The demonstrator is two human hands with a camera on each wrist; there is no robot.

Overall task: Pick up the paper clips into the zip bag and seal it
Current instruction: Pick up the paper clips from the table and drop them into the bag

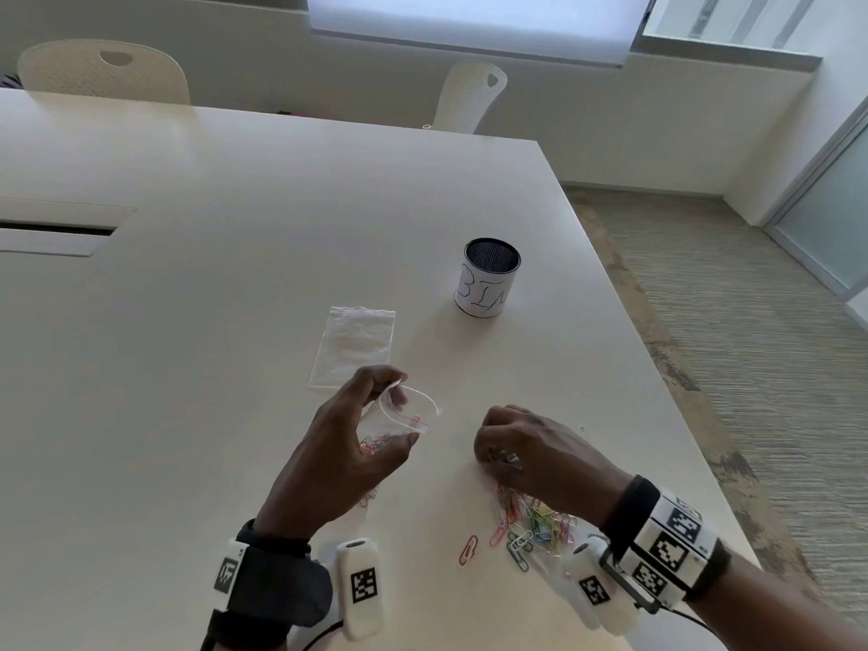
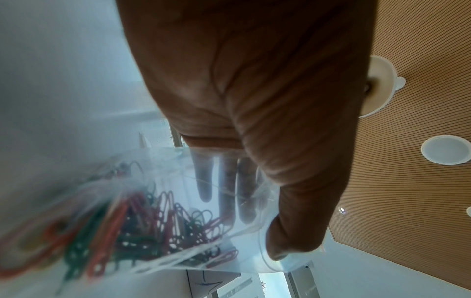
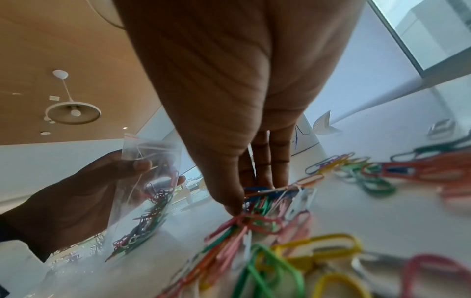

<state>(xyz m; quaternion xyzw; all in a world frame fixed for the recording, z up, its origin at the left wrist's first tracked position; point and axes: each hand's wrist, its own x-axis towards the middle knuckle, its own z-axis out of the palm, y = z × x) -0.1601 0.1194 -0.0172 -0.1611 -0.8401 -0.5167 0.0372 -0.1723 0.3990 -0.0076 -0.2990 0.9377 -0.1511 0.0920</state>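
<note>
My left hand (image 1: 371, 429) holds a small clear zip bag (image 1: 404, 418) above the table, thumb and fingers keeping its mouth open. Coloured paper clips (image 2: 142, 219) lie bunched in the bag's bottom. My right hand (image 1: 505, 446) is down on the table at the far end of a loose pile of coloured paper clips (image 1: 535, 521). In the right wrist view its thumb and fingertips (image 3: 237, 205) pinch a bundle of clips (image 3: 260, 203) on the table, with the bag (image 3: 147, 193) held up to the left.
A second, flat zip bag (image 1: 354, 345) lies beyond my left hand. A mesh cup (image 1: 488, 277) with a white label stands further back right. One pink clip (image 1: 468, 550) lies apart, near the front. The table's right edge (image 1: 657, 368) runs close to my right hand.
</note>
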